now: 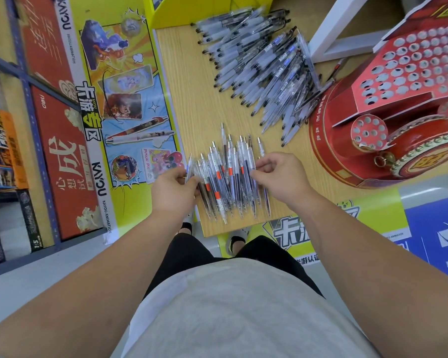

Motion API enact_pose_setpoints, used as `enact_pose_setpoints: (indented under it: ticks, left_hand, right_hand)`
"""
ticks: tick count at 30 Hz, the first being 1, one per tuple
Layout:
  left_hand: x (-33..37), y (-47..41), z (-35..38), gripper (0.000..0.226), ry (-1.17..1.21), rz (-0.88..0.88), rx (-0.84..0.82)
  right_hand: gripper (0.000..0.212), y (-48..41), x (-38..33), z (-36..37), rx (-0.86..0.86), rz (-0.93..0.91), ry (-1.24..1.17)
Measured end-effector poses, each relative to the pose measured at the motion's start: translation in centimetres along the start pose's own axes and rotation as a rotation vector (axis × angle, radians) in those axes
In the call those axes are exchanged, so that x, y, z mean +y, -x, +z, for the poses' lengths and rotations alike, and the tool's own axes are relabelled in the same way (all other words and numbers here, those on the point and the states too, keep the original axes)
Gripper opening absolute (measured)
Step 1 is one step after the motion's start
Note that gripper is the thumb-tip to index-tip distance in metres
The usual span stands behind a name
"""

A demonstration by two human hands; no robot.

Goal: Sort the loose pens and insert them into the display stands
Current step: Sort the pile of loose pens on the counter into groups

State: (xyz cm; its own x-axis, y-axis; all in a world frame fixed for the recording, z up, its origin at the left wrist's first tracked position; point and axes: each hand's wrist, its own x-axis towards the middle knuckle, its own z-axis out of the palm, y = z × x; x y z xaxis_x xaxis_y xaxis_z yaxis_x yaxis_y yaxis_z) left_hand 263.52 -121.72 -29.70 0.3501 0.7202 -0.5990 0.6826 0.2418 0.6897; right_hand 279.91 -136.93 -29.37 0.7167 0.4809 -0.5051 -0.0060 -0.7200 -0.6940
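1. left hand [172, 188] and right hand [281, 174] pinch the outer clear pens [225, 177] of a row on the wooden table [192, 99], seemingly squaring it.
2. red display stand [398, 99] waits nearby, right.

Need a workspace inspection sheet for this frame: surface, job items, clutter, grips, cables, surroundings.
Surface: light wood-grain tabletop, partly bare.
Job's things: bundle of clear plastic pens with orange labels at near edge; heap of frosted-sleeve pens farther back; red cardboard drum-shaped display stand at right, no pens seen in its holes.
Clutter: white frame at back right.
Grips: left hand pinches the bundle's left edge; right hand pinches its right edge.
Cables: nothing seen.
Surroundings: yellow cartoon poster panel left of the table.
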Motion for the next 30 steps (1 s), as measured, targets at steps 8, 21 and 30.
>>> enact_pose_setpoints:
  ticks: [8, 21, 30]
  left_hand:
    - [-0.2, -0.4, 0.0, 0.017, -0.010, 0.001, -0.006]
    - [-0.8, -1.3, 0.3, 0.011, -0.102, 0.035, 0.002]
    - [-1.9, -1.4, 0.6, 0.017, -0.104, 0.022, 0.035]
  right_hand:
    - [0.013, 0.0, -1.5, 0.6, 0.020, -0.103, 0.073]
    - [0.022, -0.3, 1.7, -0.5, 0.281, -0.021, 0.234]
    - [0.033, -0.6, 1.4, -0.1, 0.167, 0.006, 0.184]
